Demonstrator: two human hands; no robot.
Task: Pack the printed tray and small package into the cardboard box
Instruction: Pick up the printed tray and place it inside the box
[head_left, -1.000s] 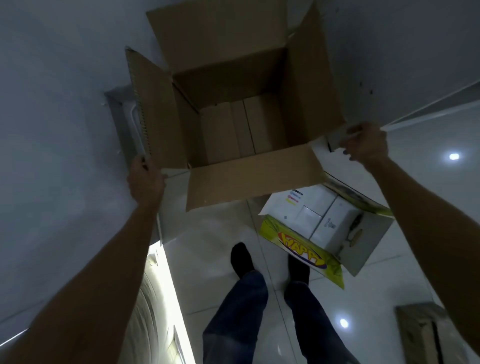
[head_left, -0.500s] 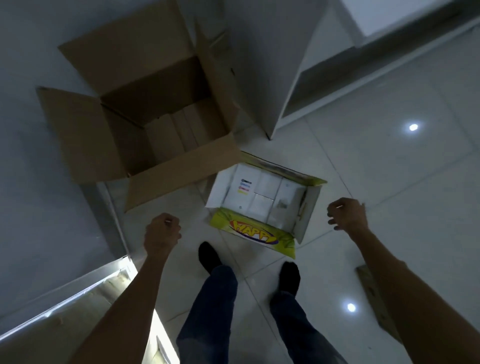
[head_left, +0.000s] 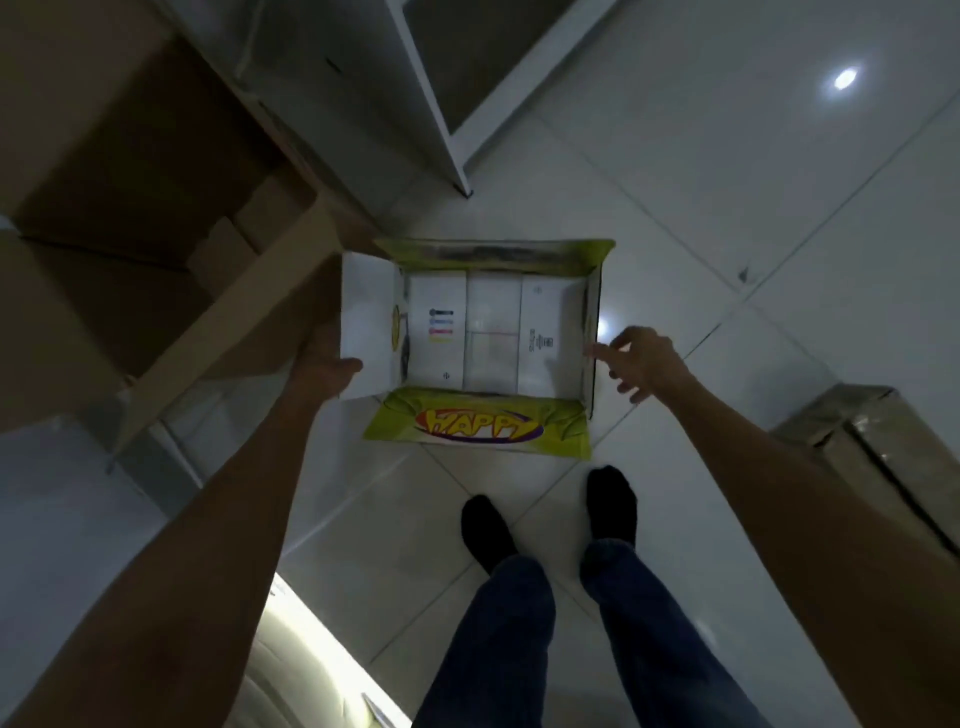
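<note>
Printed tray (head_left: 478, 426): lying open on the floor (head_left: 727, 234) just beyond the socked feet (head_left: 610, 501), yellow-green "HAPPY" flap folded down toward the person, white packages (head_left: 493, 332) sitting side by side inside it.

Head view, against the moments before: no longer holding up the cardboard box (head_left: 130, 208). Having let go of its flaps and set it down, now leaning over the tray instead. Box resting open at the left, one flap hanging close over the tray's left side, mouth clear for loading.

Reaching down with both arms. Bringing the left hand (head_left: 322, 364) against the tray's white left flap, thumb lying at the flap's near corner, fingers hidden behind the card; impossible to tell whether that grip is clamped on the flap or only resting against it. Bringing the right hand (head_left: 641, 361) toward the tray's right wall with the grip apart, fingers (head_left: 597, 352) spread, forefinger just touching or just short of the wall.

Judging from this: box placement done, tray pick-up only starting, nothing packed yet. Needing a firm hold on both side walls before lifting, given the loose packages inside and the floppy flaps.

Noting also a brown wrapped parcel (head_left: 857, 431) on the floor at the right, well apart from the tray; possibly the small package, though not certain.
</note>
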